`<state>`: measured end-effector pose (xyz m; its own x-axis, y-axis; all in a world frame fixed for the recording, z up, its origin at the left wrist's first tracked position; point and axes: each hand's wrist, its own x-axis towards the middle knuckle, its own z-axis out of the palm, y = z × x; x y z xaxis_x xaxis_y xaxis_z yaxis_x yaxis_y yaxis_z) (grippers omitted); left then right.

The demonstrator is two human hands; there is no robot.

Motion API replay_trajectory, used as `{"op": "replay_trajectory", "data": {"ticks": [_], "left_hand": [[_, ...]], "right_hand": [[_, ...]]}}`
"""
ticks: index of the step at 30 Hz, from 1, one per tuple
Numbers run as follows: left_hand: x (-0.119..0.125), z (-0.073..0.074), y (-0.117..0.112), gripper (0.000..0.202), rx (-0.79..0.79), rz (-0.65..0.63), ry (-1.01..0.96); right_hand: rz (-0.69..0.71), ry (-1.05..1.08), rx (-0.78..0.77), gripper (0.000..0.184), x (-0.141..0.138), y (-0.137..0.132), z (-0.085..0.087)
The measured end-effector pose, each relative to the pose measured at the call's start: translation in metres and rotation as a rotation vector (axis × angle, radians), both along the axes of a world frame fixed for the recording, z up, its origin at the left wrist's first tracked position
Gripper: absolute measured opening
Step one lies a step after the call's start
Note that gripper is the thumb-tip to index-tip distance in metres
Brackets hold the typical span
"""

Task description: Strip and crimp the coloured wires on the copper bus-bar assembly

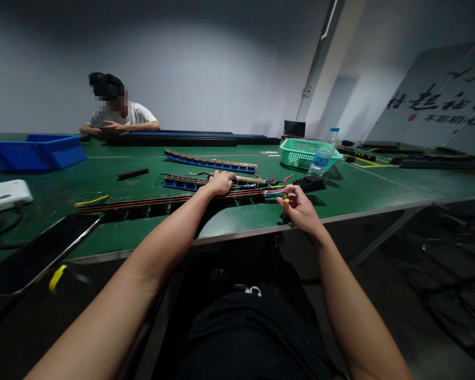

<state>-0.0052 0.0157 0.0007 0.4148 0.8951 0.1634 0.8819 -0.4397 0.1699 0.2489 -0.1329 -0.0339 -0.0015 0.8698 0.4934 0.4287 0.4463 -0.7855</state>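
Observation:
My left hand rests fingers curled on a long brown strip that lies along the green table. My right hand is closed near the table's front edge, pinching a small yellow-tipped piece at the strip's right end, where coloured wires fan out. A blue-backed strip lies just behind my left hand, and another blue strip lies farther back.
A green basket and a water bottle stand at the right. A black block sits near my right hand. A blue bin, a white device and a dark panel lie left. A person sits opposite.

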Motion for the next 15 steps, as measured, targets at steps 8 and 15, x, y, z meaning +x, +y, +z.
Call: {"op": "replay_trajectory", "data": {"ticks": [8, 15], "left_hand": [[-0.001, -0.001, 0.002, 0.047, 0.002, -0.009, 0.002], [0.0, 0.0, 0.0, 0.047, -0.002, -0.002, -0.012]], "right_hand": [[-0.091, 0.463, -0.066, 0.058, -0.007, 0.006, 0.005], [-0.107, 0.946, -0.138, 0.054, -0.014, 0.01, 0.017]]}}
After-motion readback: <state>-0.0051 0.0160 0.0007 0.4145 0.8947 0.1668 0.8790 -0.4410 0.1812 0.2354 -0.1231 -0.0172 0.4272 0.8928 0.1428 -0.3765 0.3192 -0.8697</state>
